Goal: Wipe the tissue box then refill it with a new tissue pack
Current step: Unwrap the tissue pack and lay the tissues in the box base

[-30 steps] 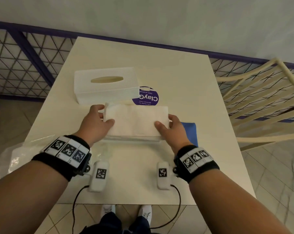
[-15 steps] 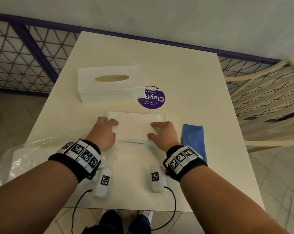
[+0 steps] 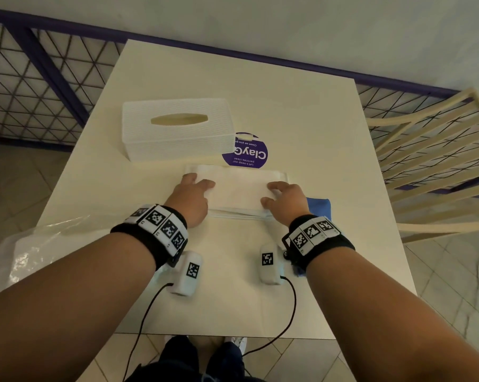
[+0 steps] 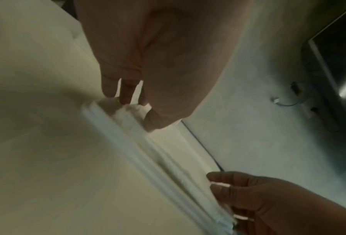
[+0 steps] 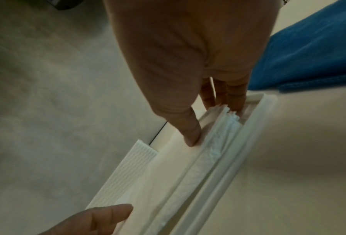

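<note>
The white textured tissue box cover [image 3: 177, 128], with its oval slot up, stands at the back left of the table. In front of it a white tissue stack [image 3: 238, 188] lies in the shallow white base tray [image 3: 232, 215]. My left hand [image 3: 197, 183] holds the stack's left end and my right hand [image 3: 276, 193] its right end. In the right wrist view the thumb [image 5: 190, 136] presses the top of the stack [image 5: 208, 155] while the fingers reach down between its end and the tray rim [image 5: 248, 135]. The left wrist view shows the same hold on the stack [image 4: 168, 159].
A folded blue cloth [image 3: 319, 209] lies right beside the tray's right end. Crumpled clear plastic wrap [image 3: 26, 249] sits at the table's left front corner. A round purple sticker [image 3: 250, 155] is on the tabletop behind the tray. A cream chair [image 3: 431, 161] stands to the right.
The stack was held raised a second ago. Both hands have lowered it into the base tray and stay on its ends.
</note>
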`<move>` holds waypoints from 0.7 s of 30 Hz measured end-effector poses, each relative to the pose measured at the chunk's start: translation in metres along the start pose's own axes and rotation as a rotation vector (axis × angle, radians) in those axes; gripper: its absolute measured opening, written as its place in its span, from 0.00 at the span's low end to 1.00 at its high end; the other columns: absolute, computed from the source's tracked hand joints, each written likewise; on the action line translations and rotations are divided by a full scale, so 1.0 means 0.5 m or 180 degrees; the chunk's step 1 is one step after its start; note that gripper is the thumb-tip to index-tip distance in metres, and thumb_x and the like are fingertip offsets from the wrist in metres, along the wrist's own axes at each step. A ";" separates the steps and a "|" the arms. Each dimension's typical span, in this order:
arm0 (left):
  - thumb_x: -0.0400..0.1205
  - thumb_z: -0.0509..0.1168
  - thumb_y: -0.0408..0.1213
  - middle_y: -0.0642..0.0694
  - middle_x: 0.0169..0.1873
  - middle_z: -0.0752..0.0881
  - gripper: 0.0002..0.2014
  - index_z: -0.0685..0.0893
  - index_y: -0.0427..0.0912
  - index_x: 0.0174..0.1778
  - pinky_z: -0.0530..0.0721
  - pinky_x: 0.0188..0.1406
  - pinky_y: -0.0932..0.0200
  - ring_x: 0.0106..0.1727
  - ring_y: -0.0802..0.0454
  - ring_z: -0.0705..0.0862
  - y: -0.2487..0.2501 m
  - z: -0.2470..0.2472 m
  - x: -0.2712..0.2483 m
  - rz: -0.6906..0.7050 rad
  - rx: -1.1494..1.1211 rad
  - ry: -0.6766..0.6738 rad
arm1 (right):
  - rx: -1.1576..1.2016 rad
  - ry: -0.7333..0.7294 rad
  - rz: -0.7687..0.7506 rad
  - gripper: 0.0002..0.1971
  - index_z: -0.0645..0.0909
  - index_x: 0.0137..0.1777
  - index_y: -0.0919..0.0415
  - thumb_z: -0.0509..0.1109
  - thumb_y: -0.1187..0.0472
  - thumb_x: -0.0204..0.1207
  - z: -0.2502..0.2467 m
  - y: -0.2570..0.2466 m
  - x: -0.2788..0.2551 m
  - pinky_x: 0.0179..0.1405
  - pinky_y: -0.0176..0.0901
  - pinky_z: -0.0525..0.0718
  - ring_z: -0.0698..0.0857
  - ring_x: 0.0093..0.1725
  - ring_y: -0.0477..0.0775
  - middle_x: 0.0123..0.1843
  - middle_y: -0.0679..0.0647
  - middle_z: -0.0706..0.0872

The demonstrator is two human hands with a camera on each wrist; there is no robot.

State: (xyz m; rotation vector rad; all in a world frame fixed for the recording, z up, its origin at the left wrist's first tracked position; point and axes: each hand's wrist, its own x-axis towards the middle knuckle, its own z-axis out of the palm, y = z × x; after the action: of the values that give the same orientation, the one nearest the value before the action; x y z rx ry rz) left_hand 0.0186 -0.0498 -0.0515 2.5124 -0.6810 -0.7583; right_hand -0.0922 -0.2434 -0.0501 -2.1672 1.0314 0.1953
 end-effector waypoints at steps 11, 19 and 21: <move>0.75 0.69 0.35 0.52 0.76 0.64 0.30 0.71 0.57 0.72 0.71 0.66 0.55 0.69 0.50 0.74 -0.117 -0.159 -0.226 0.0149 0.0040 0.0540 | -0.0818 -0.0578 -0.1329 0.17 0.81 0.66 0.54 0.64 0.56 0.78 0.100 -0.146 -0.160 0.68 0.45 0.71 0.74 0.66 0.58 0.65 0.53 0.81; 0.50 0.69 0.77 0.53 0.83 0.35 0.67 0.36 0.64 0.80 0.33 0.76 0.32 0.82 0.50 0.30 -0.274 -0.103 -0.311 -0.0494 0.1339 0.0086 | -0.1352 -0.1476 -0.1830 0.21 0.75 0.73 0.58 0.59 0.60 0.80 0.215 -0.255 -0.186 0.71 0.45 0.68 0.76 0.68 0.57 0.69 0.54 0.79; 0.49 0.71 0.76 0.52 0.82 0.33 0.69 0.33 0.65 0.79 0.34 0.76 0.32 0.82 0.49 0.29 -0.292 -0.088 -0.312 -0.0530 0.1130 0.0050 | -0.1324 -0.1594 -0.1792 0.25 0.72 0.75 0.54 0.66 0.52 0.77 0.245 -0.271 -0.180 0.69 0.49 0.71 0.72 0.69 0.60 0.69 0.55 0.75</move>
State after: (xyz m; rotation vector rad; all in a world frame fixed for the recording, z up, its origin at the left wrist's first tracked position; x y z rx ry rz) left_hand -0.0213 0.1639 -0.0329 2.9244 -0.6550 -0.7258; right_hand -0.0343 -0.0491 -0.0291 -2.4917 0.0857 0.6872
